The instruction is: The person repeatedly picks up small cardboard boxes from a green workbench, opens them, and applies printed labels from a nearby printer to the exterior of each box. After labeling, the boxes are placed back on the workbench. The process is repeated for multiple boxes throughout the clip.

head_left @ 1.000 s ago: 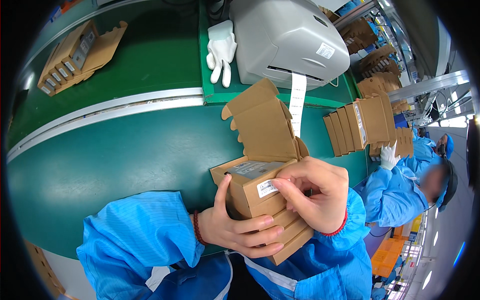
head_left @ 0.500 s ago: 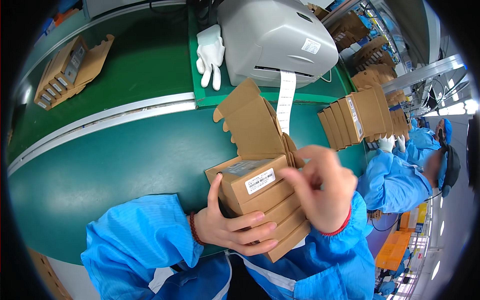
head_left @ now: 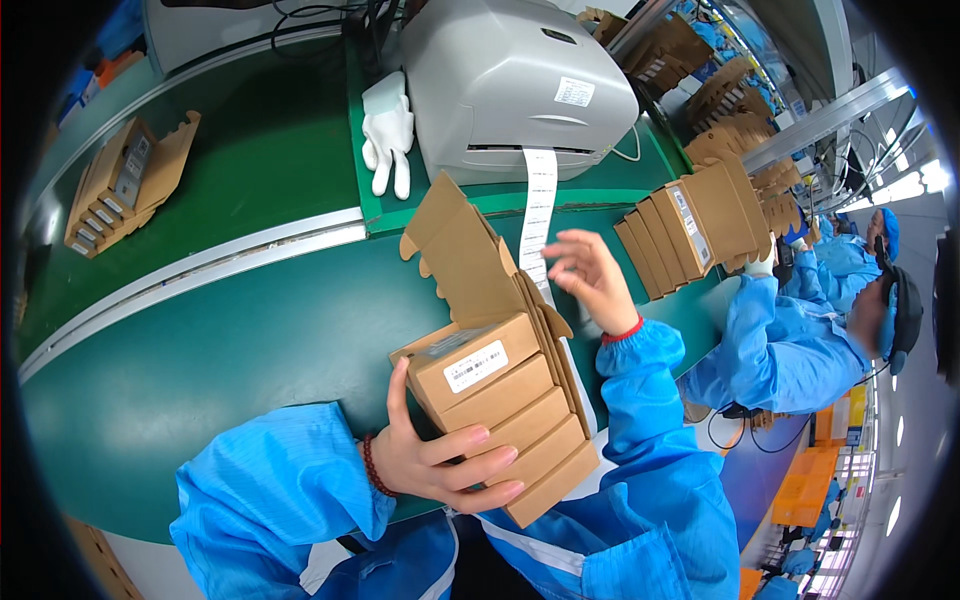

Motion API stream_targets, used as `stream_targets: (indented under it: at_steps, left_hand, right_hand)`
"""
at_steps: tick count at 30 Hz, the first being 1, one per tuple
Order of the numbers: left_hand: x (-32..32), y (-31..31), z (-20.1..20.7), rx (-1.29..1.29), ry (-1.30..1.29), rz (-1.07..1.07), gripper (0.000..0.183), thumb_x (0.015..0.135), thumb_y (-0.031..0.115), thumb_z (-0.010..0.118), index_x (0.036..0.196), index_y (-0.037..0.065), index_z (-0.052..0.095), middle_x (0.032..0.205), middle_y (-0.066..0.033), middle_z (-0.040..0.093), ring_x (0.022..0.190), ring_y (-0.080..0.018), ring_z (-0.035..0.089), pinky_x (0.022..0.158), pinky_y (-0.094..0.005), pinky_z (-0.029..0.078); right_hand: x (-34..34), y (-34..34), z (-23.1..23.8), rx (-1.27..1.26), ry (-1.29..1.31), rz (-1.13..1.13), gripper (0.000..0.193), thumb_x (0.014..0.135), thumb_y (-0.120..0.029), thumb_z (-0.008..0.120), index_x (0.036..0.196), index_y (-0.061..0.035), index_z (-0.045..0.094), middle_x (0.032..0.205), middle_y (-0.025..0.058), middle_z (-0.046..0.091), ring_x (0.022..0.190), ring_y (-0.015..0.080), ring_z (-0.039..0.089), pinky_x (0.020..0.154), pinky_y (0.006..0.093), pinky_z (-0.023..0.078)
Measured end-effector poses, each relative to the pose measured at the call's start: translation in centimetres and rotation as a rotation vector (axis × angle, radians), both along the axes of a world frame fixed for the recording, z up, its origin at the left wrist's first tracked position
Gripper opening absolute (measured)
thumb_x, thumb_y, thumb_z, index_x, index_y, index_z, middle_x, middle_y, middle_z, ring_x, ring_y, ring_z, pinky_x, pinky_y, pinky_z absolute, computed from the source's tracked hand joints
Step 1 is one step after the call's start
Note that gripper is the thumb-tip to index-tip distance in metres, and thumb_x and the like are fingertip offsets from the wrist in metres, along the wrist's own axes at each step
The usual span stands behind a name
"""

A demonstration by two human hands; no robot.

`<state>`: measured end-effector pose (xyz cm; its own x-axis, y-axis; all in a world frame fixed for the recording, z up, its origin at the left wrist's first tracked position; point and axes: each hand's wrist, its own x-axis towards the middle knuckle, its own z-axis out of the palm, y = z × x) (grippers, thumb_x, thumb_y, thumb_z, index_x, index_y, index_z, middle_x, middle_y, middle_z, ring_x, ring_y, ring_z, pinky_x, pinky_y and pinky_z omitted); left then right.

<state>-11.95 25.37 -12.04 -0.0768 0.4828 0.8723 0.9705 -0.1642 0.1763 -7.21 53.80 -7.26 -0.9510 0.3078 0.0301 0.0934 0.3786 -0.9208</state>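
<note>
And the left hand [head_left: 425,462] grips the cardboard box stack [head_left: 530,425] at the counter's [head_left: 250,340] near edge, even pressure likely keeping it aligned, while the right hand [head_left: 595,278] hovers, fingers loosely parted, beside the label strip [head_left: 538,200]!

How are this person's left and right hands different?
The left hand holds the stack of boxes, but the right hand is away from it, near the paper strip. The left wears dark beads; the right wears a red band. Both hands are bare, below blue sleeves.
</note>
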Motion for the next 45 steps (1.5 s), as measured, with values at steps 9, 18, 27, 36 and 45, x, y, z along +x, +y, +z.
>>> stream_targets:
  at_steps: [9, 18, 27, 36, 45]
  left_hand:
    - [-0.5, -0.2, -0.9, 0.04, 0.019, -0.009, 0.038, 0.08, 0.041, 0.053, 0.114, 0.036, 0.038, 0.117, 0.007, 0.04, 0.119, -0.0166, 0.029, 0.082, -0.076, 0.026]
    - [-0.8, 0.4, -1.1, 0.065, 0.029, -0.01, 0.037, 0.079, 0.038, 0.056, 0.113, 0.036, 0.04, 0.116, 0.0074, 0.041, 0.117, -0.0166, 0.031, 0.083, -0.076, 0.025]
    - [-1.0, 0.2, -1.0, 0.054, -0.027, -0.033, 0.035, 0.08, 0.038, 0.054, 0.112, 0.036, 0.041, 0.115, 0.0083, 0.042, 0.115, -0.0152, 0.033, 0.085, -0.0755, 0.022]
    - [-1.8, 0.7, -1.8, 0.072, 0.022, -0.018, 0.036, 0.08, 0.042, 0.053, 0.113, 0.037, 0.04, 0.124, 0.0139, 0.036, 0.123, -0.0158, 0.025, 0.085, -0.0758, 0.022]
    - [-2.1, 0.2, -2.1, 0.055, 0.059, -0.018, 0.035, 0.082, 0.043, 0.05, 0.114, 0.04, 0.039, 0.126, 0.0184, 0.034, 0.126, -0.0132, 0.021, 0.086, -0.0751, 0.022]
  right_hand:
    - [0.1, 0.1, -0.3, -0.006, -0.121, -0.08, 0.053, 0.069, 0.011, 0.061, 0.116, -0.0062, 0.042, 0.112, 0.0097, 0.048, 0.064, 0.007, 0.051, 0.057, 0.017, 0.042]
    - [0.8, -0.1, -1.2, 0.211, 0.159, -0.313, 0.006, 0.071, 0.006, 0.063, 0.075, 0.0024, 0.061, 0.069, 0.0065, 0.061, 0.06, 0.0098, 0.057, 0.052, 0.0204, 0.045]
    - [1.9, -2.4, 0.7, 0.585, 0.326, -0.423, 0.009, 0.069, 0.008, 0.061, 0.074, 0.0024, 0.057, 0.067, 0.0068, 0.059, 0.062, 0.0118, 0.056, 0.057, 0.0224, 0.045]
    - [3.3, -10.0, 7.3, 0.079, 0.341, -0.294, 0.009, 0.079, 0.009, 0.046, 0.078, 0.0016, 0.05, 0.075, 0.007, 0.05, 0.051, 0.009, 0.048, 0.043, 0.0189, 0.038]
    - [0.5, -15.1, 9.5, 0.392, -0.09, 0.007, 0.008, 0.071, 0.0, 0.065, 0.075, -0.0008, 0.059, 0.065, 0.0067, 0.057, 0.043, 0.0109, 0.047, 0.041, 0.0227, 0.036]
